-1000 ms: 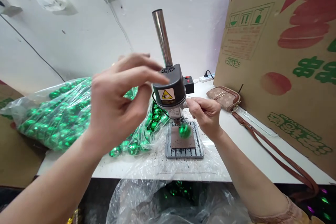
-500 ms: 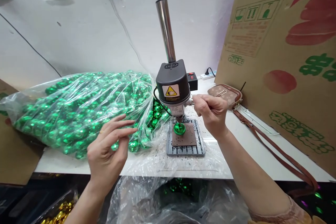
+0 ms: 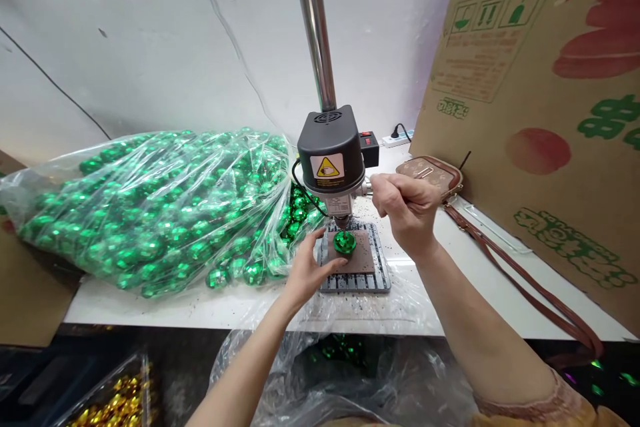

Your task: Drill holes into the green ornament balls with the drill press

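Note:
A small bench drill press (image 3: 331,150) stands before me, its black motor housing on a steel column. Under its chuck a shiny green ball (image 3: 345,242) sits on a brown board (image 3: 361,260), which lies on the slotted metal base (image 3: 381,280). My left hand (image 3: 309,268) reaches in from the left, thumb and fingers apart at the ball's left and near sides. Whether the thumb touches the ball I cannot tell. My right hand (image 3: 407,210) is closed in a fist around the press's feed handle (image 3: 366,187), whose outer end is hidden in the fingers.
A clear plastic bag (image 3: 165,213) full of green mirrored balls fills the left of the white table (image 3: 165,310). At right are a brown purse (image 3: 430,173) and a tall cardboard box (image 3: 500,113). Another clear bag (image 3: 250,373) hangs below the front edge; gold balls (image 3: 117,400) lie lower left.
My left hand has moved right, from in front of the bag to beside the ball under the chuck. My right hand stays on the feed handle. The view has shifted slightly.

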`<state>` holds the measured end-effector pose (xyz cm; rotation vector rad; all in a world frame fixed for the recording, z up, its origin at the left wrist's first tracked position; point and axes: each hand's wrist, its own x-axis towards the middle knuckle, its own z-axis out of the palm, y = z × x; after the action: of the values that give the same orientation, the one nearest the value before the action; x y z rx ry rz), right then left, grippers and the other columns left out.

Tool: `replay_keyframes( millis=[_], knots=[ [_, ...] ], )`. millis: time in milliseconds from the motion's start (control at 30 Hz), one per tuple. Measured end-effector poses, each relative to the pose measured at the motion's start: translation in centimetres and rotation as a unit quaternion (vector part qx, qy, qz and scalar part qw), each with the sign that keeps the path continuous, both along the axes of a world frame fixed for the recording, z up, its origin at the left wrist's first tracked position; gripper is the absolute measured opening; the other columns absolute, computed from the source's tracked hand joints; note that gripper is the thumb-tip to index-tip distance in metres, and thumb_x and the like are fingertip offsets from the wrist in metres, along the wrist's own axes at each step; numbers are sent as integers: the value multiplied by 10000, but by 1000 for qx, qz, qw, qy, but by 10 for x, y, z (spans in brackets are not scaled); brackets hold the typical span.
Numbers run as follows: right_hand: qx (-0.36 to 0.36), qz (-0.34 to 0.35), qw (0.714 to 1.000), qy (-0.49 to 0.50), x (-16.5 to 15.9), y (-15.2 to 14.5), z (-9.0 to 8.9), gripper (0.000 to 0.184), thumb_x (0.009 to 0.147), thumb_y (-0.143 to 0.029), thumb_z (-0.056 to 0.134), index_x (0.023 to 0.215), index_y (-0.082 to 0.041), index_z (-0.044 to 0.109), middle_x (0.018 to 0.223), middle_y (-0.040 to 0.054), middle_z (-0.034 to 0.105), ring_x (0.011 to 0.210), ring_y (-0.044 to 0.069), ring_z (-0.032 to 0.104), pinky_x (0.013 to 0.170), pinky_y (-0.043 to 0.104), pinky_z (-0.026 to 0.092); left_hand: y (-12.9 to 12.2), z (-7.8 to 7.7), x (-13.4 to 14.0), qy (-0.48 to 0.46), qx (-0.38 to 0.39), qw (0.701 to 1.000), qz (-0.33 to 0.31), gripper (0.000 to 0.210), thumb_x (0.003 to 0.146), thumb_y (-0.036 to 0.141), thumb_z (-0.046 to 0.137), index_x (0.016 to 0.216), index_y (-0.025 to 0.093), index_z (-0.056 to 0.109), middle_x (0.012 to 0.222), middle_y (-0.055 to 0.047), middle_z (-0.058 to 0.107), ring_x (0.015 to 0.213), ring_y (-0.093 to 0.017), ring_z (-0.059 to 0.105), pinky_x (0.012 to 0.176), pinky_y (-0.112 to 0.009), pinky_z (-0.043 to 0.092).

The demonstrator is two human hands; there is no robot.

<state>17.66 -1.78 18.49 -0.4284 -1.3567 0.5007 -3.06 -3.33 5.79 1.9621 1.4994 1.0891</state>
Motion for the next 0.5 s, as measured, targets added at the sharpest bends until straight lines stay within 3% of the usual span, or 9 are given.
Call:
replay_keyframes(
  millis=[133, 367, 500],
  knots=[
    [6, 1, 1000, -5, 0, 1, 0, 494, 941, -290, 591, 507, -164, 389, 481, -52, 357, 470, 26, 331, 469, 239, 261, 18, -15, 19, -26, 5, 999, -33, 765, 721, 368, 875, 1388, 236, 522, 1386, -116, 636, 1301, -322, 596, 1092, -490, 469],
    [27, 2, 1000, -2, 1, 3, 0, 489, 938, -251, 592, 505, -158, 385, 469, -57, 358, 459, 18, 334, 471, 234, 257, 32, -35, 28, -29, 5, 999, -32, 498, 739, 278, 845, 1193, 220, 651, 1231, -86, 701, 1160, -292, 658, 996, -457, 521],
    [35, -6, 999, 2, -1, 2, -1, 471, 937, -236, 592, 507, -157, 419, 468, -56, 379, 452, 18, 357, 465, 231, 265, 31, -40, 29, -47, 13, 999, -13, 490, 728, 271, 850, 1181, 218, 670, 1190, -71, 717, 1140, -275, 661, 976, -431, 530]
  ],
)
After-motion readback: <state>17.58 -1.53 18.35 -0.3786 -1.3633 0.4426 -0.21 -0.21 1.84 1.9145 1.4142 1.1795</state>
